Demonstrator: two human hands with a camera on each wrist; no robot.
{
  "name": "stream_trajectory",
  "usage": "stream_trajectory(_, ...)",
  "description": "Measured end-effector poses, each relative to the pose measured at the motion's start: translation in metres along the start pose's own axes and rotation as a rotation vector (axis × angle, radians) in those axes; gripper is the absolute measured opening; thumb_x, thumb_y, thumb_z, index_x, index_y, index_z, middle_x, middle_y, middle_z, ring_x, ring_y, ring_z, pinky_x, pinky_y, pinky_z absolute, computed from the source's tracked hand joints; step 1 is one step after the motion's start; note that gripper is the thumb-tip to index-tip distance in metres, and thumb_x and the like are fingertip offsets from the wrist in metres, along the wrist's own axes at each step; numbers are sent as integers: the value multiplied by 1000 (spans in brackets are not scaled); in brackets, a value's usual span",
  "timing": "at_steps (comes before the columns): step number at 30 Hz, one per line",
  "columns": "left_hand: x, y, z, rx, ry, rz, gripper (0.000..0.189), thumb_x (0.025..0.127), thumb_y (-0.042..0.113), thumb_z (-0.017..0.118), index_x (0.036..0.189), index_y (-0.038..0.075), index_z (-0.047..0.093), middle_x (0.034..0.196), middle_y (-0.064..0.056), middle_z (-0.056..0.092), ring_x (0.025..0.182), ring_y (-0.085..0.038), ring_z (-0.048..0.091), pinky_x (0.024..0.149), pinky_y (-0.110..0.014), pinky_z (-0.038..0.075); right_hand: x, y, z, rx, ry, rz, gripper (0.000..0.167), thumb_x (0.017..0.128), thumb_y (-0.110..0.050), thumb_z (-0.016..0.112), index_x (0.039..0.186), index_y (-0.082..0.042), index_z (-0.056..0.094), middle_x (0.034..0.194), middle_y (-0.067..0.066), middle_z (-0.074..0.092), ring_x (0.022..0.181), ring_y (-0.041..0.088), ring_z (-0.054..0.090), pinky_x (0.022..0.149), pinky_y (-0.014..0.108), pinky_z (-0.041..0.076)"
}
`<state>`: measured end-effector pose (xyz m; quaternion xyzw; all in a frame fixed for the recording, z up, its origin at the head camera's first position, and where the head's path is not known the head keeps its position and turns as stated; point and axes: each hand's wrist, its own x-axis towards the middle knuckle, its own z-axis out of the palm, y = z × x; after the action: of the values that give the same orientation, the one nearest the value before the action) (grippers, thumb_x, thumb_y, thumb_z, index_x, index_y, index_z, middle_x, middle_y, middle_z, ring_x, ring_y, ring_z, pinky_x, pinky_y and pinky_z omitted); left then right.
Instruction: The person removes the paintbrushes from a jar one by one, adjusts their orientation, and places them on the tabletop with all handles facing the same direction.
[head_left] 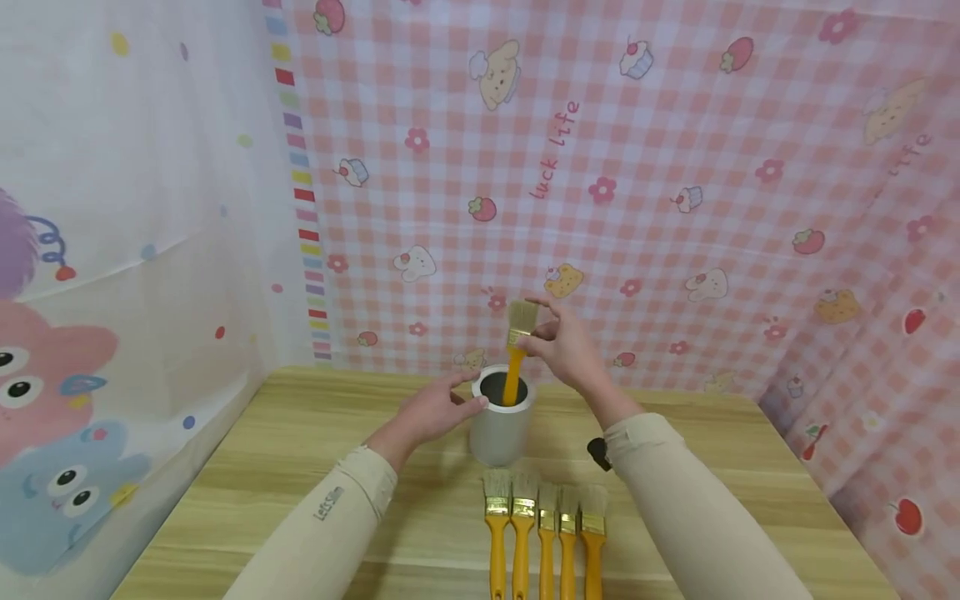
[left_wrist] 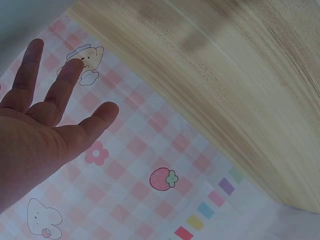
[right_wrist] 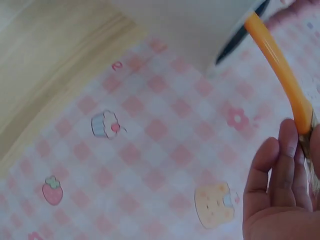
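A grey-white cylindrical pot (head_left: 501, 437) with a dark inside stands upright on the table. My right hand (head_left: 561, 346) pinches a paintbrush (head_left: 514, 367) near its metal band, bristles up. The lower end of its orange handle enters the pot's mouth; the right wrist view also shows this handle (right_wrist: 277, 62) at the dark opening. At the pot's left side is my left hand (head_left: 435, 408), its thumb and forefinger right at the rim. In the left wrist view its fingers (left_wrist: 57, 92) are spread and extended. Several more paintbrushes (head_left: 546, 521) lie side by side in front of the pot, bristles toward it.
The wood-grain table (head_left: 285, 467) ends at a pink checked cloth (head_left: 450, 233) hung behind it. A white printed cloth (head_left: 180, 275) hangs along the left. Beside the right sleeve cuff is a small black object (head_left: 598, 453).
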<state>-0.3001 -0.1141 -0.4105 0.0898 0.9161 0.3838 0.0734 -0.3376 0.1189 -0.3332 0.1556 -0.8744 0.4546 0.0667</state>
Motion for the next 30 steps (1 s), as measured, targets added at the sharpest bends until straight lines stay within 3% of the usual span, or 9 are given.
stream_trajectory(4, 0, -1, 0, -1, 5, 0, 63, 105, 53, 63, 162, 30, 48, 142, -15, 70, 128, -34, 69, 108, -61, 54, 1, -6, -17, 73, 52, 5, 69, 101, -14, 76, 162, -22, 44, 112, 24, 80, 92, 32, 80, 86, 43, 64)
stream_trajectory(8, -1, 0, 1, 2, 8, 0, 63, 105, 53, 63, 162, 30, 48, 143, -16, 69, 129, -35, 68, 107, -61, 54, 0, -7, -35, 114, 113, 17, 73, 100, -12, 76, 164, -22, 42, 114, 27, 79, 83, 21, 80, 74, 28, 62)
stream_trajectory(13, -1, 0, 1, 3, 10, 7, 64, 105, 52, 63, 163, 28, 47, 144, -17, 68, 130, -36, 68, 107, -61, 54, -6, 5, -56, 149, 131, 43, 75, 100, -15, 77, 165, -23, 40, 117, 28, 78, 81, 15, 81, 74, 26, 65)
stream_trajectory(24, -1, 0, 1, -1, 2, 16, 64, 106, 50, 63, 163, 27, 46, 144, -19, 68, 130, -38, 67, 106, -63, 54, -40, 58, -105, 95, -13, 196, 83, 101, -19, 76, 170, -23, 30, 114, 23, 80, 82, 12, 81, 76, 29, 65)
stream_trajectory(30, -2, 3, -1, 16, -2, 12, 64, 106, 51, 62, 164, 28, 45, 142, -20, 69, 129, -38, 68, 106, -62, 54, -68, 98, -127, 111, -100, 277, 84, 102, -18, 75, 171, -13, 25, 112, 20, 81, 87, 18, 82, 79, 32, 66)
